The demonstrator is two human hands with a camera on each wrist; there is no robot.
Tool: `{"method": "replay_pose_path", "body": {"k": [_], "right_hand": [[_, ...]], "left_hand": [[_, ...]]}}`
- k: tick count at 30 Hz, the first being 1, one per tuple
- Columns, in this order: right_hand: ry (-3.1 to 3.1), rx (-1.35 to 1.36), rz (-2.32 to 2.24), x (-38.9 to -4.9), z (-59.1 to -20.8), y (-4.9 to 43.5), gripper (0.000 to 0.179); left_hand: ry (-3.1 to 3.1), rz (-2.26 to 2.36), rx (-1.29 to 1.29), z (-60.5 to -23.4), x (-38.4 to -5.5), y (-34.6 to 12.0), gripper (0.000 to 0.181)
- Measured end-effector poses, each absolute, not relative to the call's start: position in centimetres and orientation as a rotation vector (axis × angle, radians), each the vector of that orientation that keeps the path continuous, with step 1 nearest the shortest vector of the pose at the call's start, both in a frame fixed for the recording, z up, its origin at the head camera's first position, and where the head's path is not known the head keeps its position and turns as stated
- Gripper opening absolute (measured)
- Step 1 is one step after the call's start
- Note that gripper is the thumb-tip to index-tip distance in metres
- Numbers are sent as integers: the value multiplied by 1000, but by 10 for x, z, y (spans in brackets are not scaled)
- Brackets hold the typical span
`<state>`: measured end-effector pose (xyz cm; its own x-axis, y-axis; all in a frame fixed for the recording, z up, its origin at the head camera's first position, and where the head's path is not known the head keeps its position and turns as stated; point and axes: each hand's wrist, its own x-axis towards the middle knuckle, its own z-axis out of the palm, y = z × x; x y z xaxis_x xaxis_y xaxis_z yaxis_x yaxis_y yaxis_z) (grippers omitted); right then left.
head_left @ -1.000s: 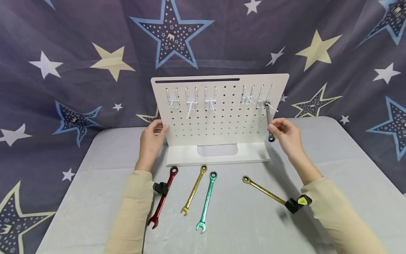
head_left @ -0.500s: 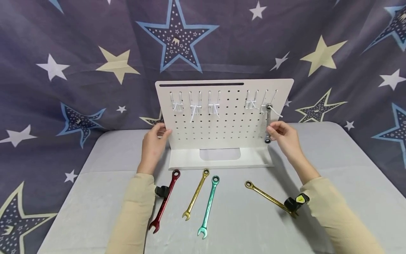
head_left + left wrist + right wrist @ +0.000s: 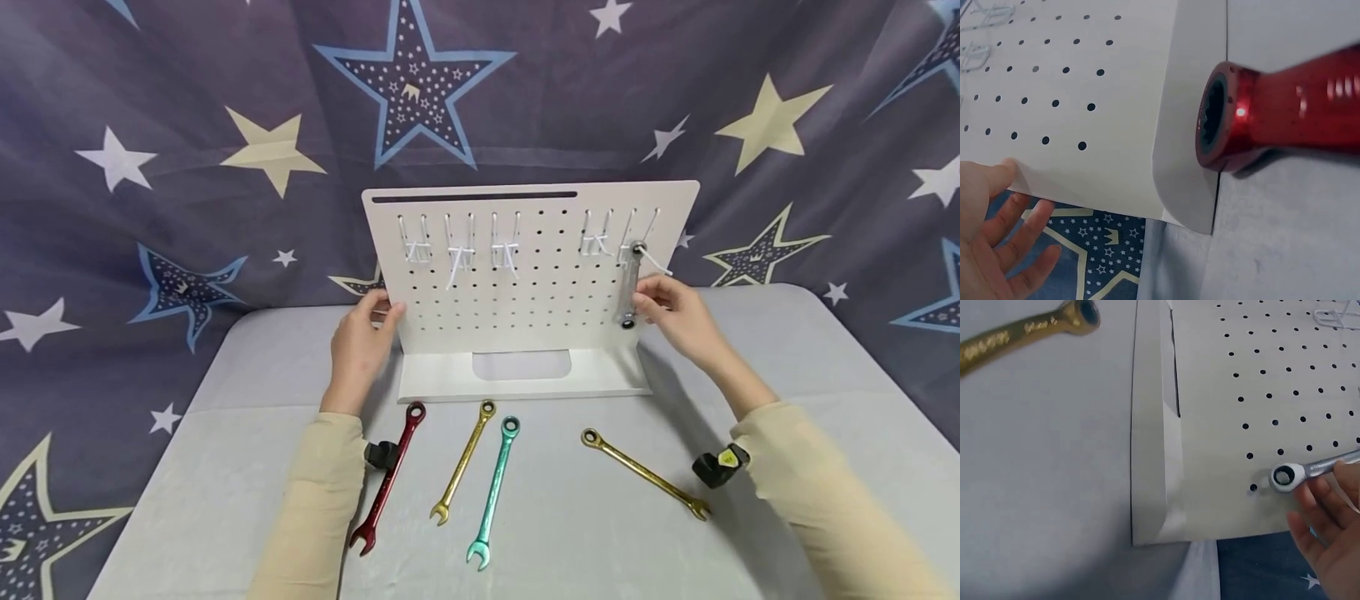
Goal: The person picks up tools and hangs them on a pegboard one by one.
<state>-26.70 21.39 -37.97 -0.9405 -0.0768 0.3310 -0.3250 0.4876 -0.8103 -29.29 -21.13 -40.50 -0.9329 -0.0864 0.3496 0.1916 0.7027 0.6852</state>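
A silver ratcheting wrench [image 3: 632, 283] hangs by its upper ring from the rightmost hook [image 3: 652, 260] of a white pegboard [image 3: 517, 308]. Beside its lower half my right hand [image 3: 678, 321] has thumb and fingertips at the shaft, pinching it. The right wrist view shows the wrench's lower ring [image 3: 1285, 477] close over the board, with fingers of the right hand [image 3: 1335, 544] partly behind the shaft. My left hand [image 3: 362, 346] holds the board's left edge, thumb [image 3: 1000, 177] in front, the other fingers behind.
On the grey cloth lie a red wrench [image 3: 386, 487], a gold wrench [image 3: 463, 462], a green wrench [image 3: 492, 496] and another gold wrench [image 3: 645, 472] at the right. More white hooks [image 3: 461, 250] hang on the board. A star-printed curtain [image 3: 187, 250] is behind.
The silver wrench's lower end has swung left, closer over the board, with the right fingertips staying at its shaft. The right forearm has shifted right, uncovering the right gold wrench's open end.
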Motion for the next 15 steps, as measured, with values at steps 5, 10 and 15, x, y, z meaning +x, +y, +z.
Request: {"method": "replay_pose_path", "body": {"k": [5,10,15], "right_hand": [[-2542,395,1379,-256,-382,218,25],[-2631,384,1295,-232,-390,225,25],[-2728,421,1191,-208,-397,227,21]], "left_hand": [[-2553,-1071,-78,-403,-292,-211,32],[-2564,-1043,-78,-401,-292,-209,32],[-2570,-1037,-81,-401,-291,-208,31]]}}
